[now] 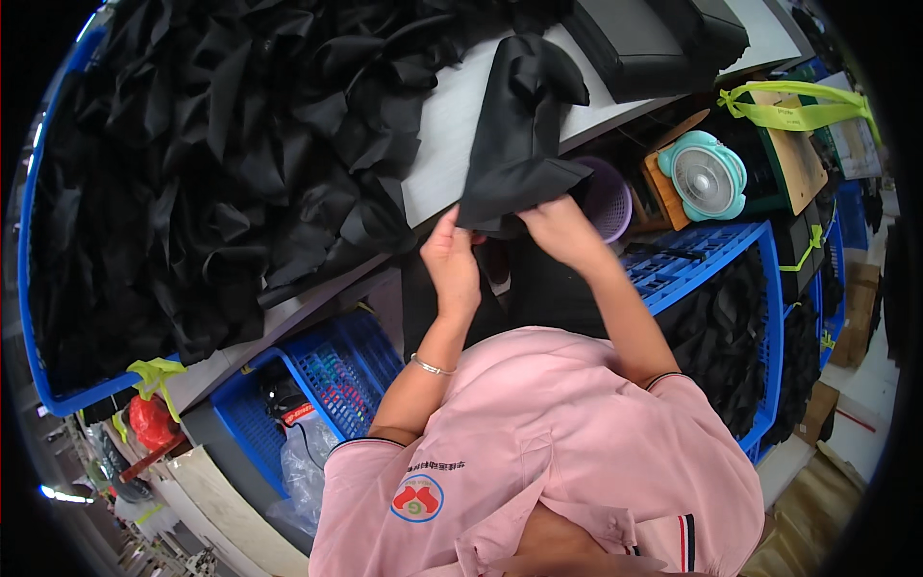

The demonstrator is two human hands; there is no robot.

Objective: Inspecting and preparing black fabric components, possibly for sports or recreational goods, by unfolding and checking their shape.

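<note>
A soft black piece of smooth, leather-like fabric (514, 144) hangs over the front edge of the pale worktable (437, 178); its far end lies folded and rumpled on the top. My left hand (451, 258) pinches its lower left corner between thumb and fingers. To the right, my right hand (558, 229) grips the lower edge, with the fingertips partly hidden under the material. Both hands are close to my body, just off the table's edge. Left of them, a large heap of loose black fabric pieces (240, 144) covers the table.
Flat black pieces (644, 48) lie stacked at the far right of the table. Below it are a purple basket (608, 197) and a teal fan (709, 175). Blue crates stand at my left (332, 370) and right (769, 337), the right one filled with black pieces.
</note>
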